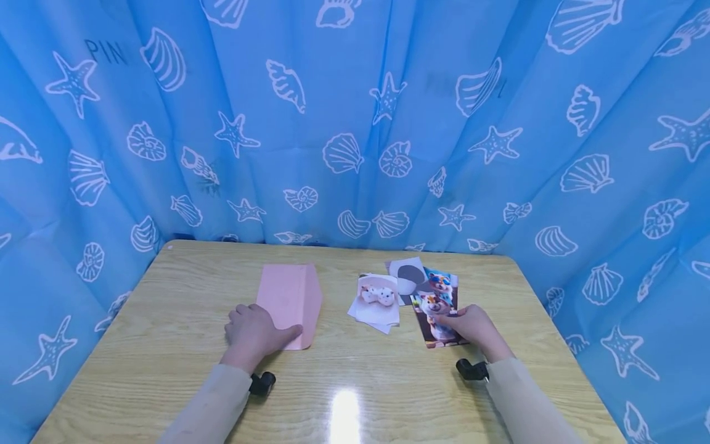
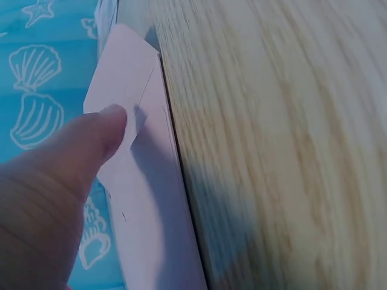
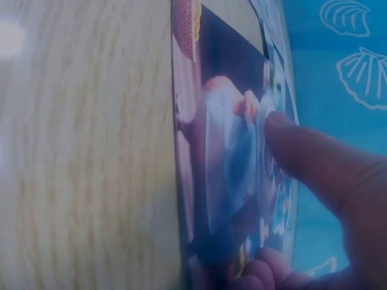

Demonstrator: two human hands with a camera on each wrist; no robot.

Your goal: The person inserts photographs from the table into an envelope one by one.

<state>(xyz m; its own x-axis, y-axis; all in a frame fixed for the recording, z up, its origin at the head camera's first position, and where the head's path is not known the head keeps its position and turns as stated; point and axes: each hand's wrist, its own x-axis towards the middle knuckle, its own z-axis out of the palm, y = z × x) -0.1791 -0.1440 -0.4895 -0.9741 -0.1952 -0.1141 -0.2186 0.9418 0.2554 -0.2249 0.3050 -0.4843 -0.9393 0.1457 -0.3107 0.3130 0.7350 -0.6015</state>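
Note:
A pink envelope lies on the wooden table at the left with its pointed flap toward the right. My left hand rests on its near left part. The thumb lies straight across the flap side; the other fingers are hidden in the left wrist view. On the right, my right hand pinches the near right edge of a colourful animal photo. Its thumb lies on the picture, with curled fingertips beside the edge. A similar photo shows just beyond it.
Between the hands lies a small pile of pictures with a spotted bow print on top. A grey-and-white card sits behind, partly under the colourful photos. A blue shell-print curtain hangs along the table's back and sides.

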